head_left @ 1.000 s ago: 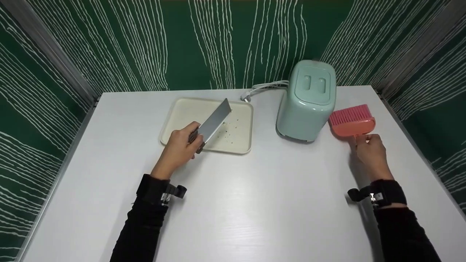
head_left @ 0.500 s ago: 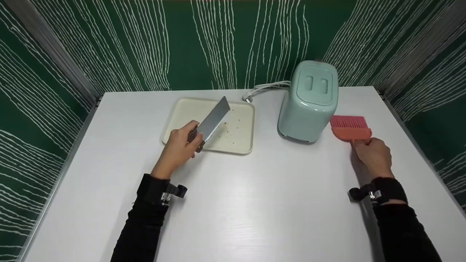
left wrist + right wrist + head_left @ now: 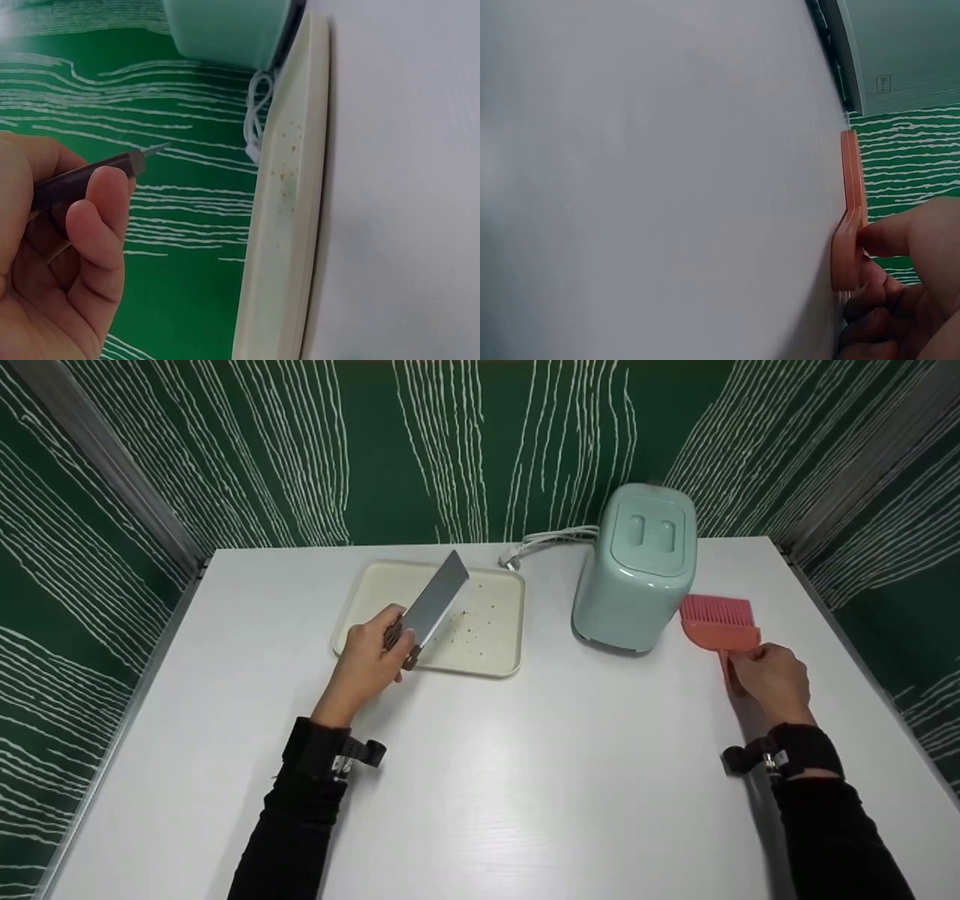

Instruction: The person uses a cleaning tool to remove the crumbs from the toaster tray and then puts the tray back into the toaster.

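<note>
My left hand (image 3: 367, 660) grips the dark handle of a cleaver (image 3: 435, 600), its broad metal blade slanting up to the right over a cream tray (image 3: 510, 652). In the left wrist view the handle (image 3: 82, 180) runs between the thumb and curled fingers, with the blade nearly edge-on. Dark and brownish crumbs (image 3: 466, 622) lie scattered on the tray. At the right, my right hand (image 3: 772, 675) pinches the handle of an orange brush with pink bristles (image 3: 720, 622). The right wrist view shows the brush handle (image 3: 846, 255) between thumb and fingers, close over the white table.
A mint-green toaster (image 3: 637, 577) stands between the tray and the brush. Its white cord and plug (image 3: 517, 556) lie at the table's back edge. Green walls with white streaks (image 3: 420, 450) enclose the white table (image 3: 510, 780) at the back and sides.
The brush has come back toward me and its head has turned straighter, my right hand shifting with it along the handle. The cleaver has moved slightly up and left in my left hand.
</note>
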### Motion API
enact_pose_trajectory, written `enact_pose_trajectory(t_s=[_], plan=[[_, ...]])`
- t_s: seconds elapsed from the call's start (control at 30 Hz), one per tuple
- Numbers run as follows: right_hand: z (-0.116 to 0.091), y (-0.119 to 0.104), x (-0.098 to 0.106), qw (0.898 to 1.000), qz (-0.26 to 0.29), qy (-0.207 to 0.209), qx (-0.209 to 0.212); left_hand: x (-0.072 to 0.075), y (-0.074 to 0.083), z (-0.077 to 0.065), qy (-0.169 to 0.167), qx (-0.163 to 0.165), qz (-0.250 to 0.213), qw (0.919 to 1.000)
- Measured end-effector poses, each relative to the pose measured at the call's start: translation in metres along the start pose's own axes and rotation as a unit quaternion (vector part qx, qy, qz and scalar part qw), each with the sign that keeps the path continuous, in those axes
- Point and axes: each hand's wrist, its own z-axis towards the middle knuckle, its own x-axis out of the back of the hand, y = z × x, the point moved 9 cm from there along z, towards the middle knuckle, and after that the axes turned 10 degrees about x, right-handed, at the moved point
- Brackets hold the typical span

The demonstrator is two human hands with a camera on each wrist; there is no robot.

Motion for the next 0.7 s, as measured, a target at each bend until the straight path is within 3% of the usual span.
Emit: enact_pose_trajectory(t_s=[0.4,0.53,0.7], plan=[[-0.003,0.004,-0.001,0.998,0.039,-0.04,-0.016,-0.01,0.0,0.0,-0.013,0.011,-0.067,0.9976],[-0.005,-0.007,0.001,0.998,0.047,-0.035,-0.01,-0.014,0.001,-0.001,-0.016,0.011,-0.095,0.9953],[-0.011,-0.03,0.001,0.993,0.112,-0.035,-0.015,-0.017,0.003,-0.003,-0.016,0.021,-0.127,0.9916]])
